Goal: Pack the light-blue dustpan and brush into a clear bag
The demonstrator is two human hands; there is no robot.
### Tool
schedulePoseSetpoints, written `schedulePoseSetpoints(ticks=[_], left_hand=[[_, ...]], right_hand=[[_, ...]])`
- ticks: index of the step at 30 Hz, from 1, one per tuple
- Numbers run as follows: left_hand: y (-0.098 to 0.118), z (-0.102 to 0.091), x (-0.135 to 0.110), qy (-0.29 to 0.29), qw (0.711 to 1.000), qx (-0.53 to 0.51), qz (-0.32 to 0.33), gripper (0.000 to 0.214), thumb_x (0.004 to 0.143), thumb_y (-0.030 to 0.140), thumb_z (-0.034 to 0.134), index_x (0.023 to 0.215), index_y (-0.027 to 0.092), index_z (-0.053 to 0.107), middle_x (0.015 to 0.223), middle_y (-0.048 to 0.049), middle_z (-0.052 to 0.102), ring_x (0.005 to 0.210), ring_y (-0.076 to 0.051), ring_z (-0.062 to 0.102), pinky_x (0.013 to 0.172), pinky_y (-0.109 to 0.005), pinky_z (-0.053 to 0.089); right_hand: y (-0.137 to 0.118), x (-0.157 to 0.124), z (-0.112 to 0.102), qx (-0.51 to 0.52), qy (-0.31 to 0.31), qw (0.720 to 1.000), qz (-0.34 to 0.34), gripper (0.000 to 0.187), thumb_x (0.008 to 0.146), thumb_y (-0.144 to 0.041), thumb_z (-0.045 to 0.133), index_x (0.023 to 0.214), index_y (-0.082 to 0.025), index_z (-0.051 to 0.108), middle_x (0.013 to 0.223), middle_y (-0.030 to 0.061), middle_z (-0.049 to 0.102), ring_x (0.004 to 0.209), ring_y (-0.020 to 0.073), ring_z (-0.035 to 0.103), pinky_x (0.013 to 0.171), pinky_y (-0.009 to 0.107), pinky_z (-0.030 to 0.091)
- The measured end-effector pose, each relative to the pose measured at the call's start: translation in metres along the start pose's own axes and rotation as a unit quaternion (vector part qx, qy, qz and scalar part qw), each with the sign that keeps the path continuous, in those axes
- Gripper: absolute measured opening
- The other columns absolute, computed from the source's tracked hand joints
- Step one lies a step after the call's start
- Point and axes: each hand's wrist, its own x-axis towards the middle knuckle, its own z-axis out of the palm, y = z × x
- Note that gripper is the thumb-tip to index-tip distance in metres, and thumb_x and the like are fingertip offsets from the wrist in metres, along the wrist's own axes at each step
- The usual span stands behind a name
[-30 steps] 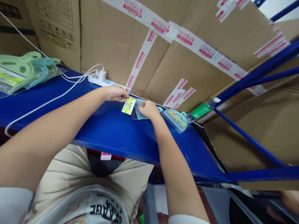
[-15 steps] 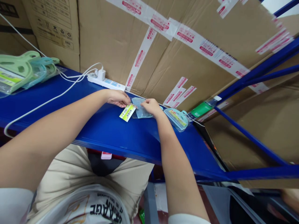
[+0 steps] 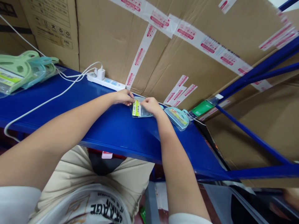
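Pinching a yellow-green label card (image 3: 136, 109) against what looks like a bagged light-blue dustpan (image 3: 147, 115).
Both arms reach forward, fingertips facing, hands slightly apart. Left hand (image 3: 126, 97)'s clamped on the card's top corner; right hand (image 3: 150, 105) covers part of the dustpan between them, so can't tell its grip. Card print's unreadable.

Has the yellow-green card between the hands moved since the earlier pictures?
Yes: judged against the white power strip, the yellow-green card has shifted to the right.
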Motion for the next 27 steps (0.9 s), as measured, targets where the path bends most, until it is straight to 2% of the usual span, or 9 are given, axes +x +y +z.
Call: schedulePoseSetpoints(ticks=[4, 7, 10, 13, 17, 20, 27], left_hand=[[0.004, 0.013, 0.000, 0.083, 0.997, 0.002, 0.001, 0.029, 0.080, -0.001, 0.070, 0.092, 0.019, 0.054, 0.055, 0.0056, 0.059, 0.051, -0.010, 0.059, 0.063, -0.028, 0.053], [0.003, 0.017, 0.003, 0.116, 0.993, 0.003, 0.005, 0.027, 0.083, 0.000, 0.069, 0.097, 0.018, 0.054, 0.055, 0.0058, 0.059, 0.051, -0.010, 0.060, 0.064, -0.028, 0.054], [0.001, 0.019, 0.004, 0.111, 0.994, 0.022, 0.011, 0.030, 0.083, 0.003, 0.071, 0.103, 0.018, 0.055, 0.058, 0.0045, 0.062, 0.053, -0.013, 0.063, 0.065, -0.030, 0.055], [-0.002, 0.019, 0.003, 0.093, 0.990, 0.099, 0.047, 0.035, 0.081, 0.006, 0.072, 0.110, 0.019, 0.055, 0.063, 0.0037, 0.066, 0.057, -0.016, 0.067, 0.067, -0.031, 0.055], [-0.007, 0.020, 0.001, 0.087, 0.955, 0.249, 0.133, 0.036, 0.080, 0.009, 0.069, 0.113, 0.018, 0.058, 0.077, -0.0008, 0.073, 0.073, -0.018, 0.072, 0.074, -0.031, 0.055], [-0.009, 0.020, 0.001, 0.089, 0.925, 0.322, 0.181, 0.036, 0.079, 0.012, 0.068, 0.113, 0.017, 0.060, 0.090, -0.0048, 0.077, 0.087, -0.020, 0.073, 0.081, -0.030, 0.053], [-0.010, 0.020, 0.003, 0.097, 0.895, 0.392, 0.193, 0.038, 0.082, 0.015, 0.062, 0.120, 0.014, 0.060, 0.104, -0.0106, 0.078, 0.102, -0.025, 0.073, 0.089, -0.032, 0.052]], right_hand=[[-0.001, 0.000, 0.000, -0.008, -0.003, 1.000, 0.001, 0.018, 0.078, -0.019, 0.060, 0.060, -0.017, 0.061, 0.055, -0.0040, 0.051, 0.060, 0.0121, 0.049, 0.058, 0.024, 0.035], [0.000, 0.001, 0.000, -0.010, 0.001, 1.000, -0.005, 0.018, 0.077, -0.019, 0.060, 0.059, -0.018, 0.060, 0.053, -0.0048, 0.048, 0.059, 0.0116, 0.047, 0.057, 0.024, 0.034], [0.003, 0.003, 0.002, -0.011, 0.003, 1.000, -0.012, 0.018, 0.077, -0.021, 0.061, 0.060, -0.018, 0.060, 0.052, -0.0054, 0.046, 0.057, 0.0115, 0.045, 0.057, 0.024, 0.033], [0.004, 0.005, 0.003, -0.013, 0.003, 1.000, -0.009, 0.021, 0.078, -0.022, 0.063, 0.058, -0.019, 0.057, 0.052, -0.0054, 0.046, 0.058, 0.0118, 0.045, 0.058, 0.025, 0.034], [0.003, 0.005, 0.002, -0.010, 0.000, 1.000, 0.000, 0.026, 0.078, -0.025, 0.066, 0.056, -0.020, 0.053, 0.053, -0.0057, 0.045, 0.058, 0.0113, 0.043, 0.058, 0.025, 0.033], [0.003, 0.004, 0.001, -0.007, -0.006, 1.000, -0.004, 0.027, 0.078, -0.026, 0.067, 0.056, -0.020, 0.052, 0.053, -0.0059, 0.044, 0.057, 0.0108, 0.041, 0.057, 0.025, 0.031], [0.006, 0.006, 0.003, -0.021, -0.005, 0.999, -0.030, 0.024, 0.078, -0.026, 0.064, 0.057, -0.019, 0.055, 0.053, -0.0053, 0.044, 0.058, 0.0112, 0.042, 0.057, 0.025, 0.031]])
